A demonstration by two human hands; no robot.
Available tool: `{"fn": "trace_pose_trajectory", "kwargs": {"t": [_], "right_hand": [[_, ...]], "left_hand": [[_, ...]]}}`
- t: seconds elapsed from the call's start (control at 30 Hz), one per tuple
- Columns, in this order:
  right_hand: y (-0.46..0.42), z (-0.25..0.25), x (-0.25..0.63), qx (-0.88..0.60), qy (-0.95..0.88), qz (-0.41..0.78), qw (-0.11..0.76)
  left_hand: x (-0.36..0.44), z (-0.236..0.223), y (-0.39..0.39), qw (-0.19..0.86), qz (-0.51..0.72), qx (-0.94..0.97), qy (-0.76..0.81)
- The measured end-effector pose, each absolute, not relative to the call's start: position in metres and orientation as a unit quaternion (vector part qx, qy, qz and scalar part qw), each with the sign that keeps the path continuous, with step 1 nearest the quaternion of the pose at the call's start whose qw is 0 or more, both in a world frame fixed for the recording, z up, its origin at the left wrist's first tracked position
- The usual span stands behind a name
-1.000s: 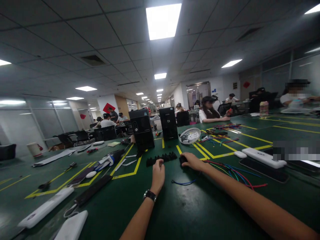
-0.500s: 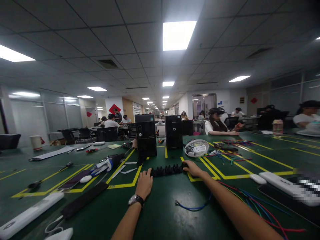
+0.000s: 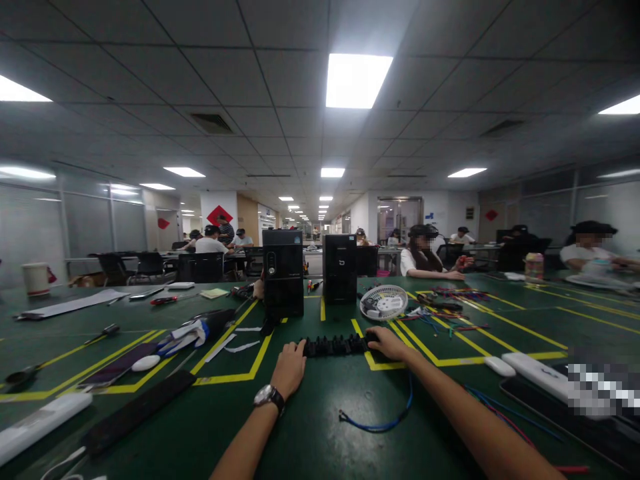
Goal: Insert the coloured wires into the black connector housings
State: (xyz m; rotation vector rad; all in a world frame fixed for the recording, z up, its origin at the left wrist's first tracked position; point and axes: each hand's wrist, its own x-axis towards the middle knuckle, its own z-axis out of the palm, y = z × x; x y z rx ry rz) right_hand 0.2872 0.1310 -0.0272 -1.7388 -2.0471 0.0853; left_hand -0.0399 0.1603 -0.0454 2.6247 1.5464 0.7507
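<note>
A row of small black blocky parts (image 3: 334,345) lies on the green table in front of me; their exact kind is too dark to tell. My left hand (image 3: 289,368), with a wristwatch above it, closes its fingers on the row's left end. At the right end, my right hand (image 3: 386,344) grips the last black part between thumb and fingers. Both hands rest low at the table top, the row lined up between them. A blue wire (image 3: 373,427) curves on the table nearer to me, partly under my right forearm.
Two black computer towers (image 3: 283,280) stand beyond the row. To their right sits a white round basket (image 3: 384,303), then loose coloured wires (image 3: 457,307). Gloves (image 3: 185,337), a black pouch (image 3: 140,407) and white power strips lie at the sides. A co-worker (image 3: 425,257) sits across the table.
My left hand has moved from the row's middle to its left end. My right hand has brought its black part against the right end. The view has shifted.
</note>
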Motion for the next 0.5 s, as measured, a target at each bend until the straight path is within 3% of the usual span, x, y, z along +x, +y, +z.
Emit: {"fn": "trace_pose_trajectory", "kwargs": {"t": [0.37,0.5], "right_hand": [[0.052,-0.01,0.351,-0.699,-0.675,-0.043,0.232],[0.007,-0.001,0.362,-0.719,-0.668,-0.053,0.185]], "left_hand": [[0.075,-0.025,0.152,0.107,0.21,0.867,0.44],[0.099,-0.015,0.129,0.103,0.226,0.873,0.42]]}}
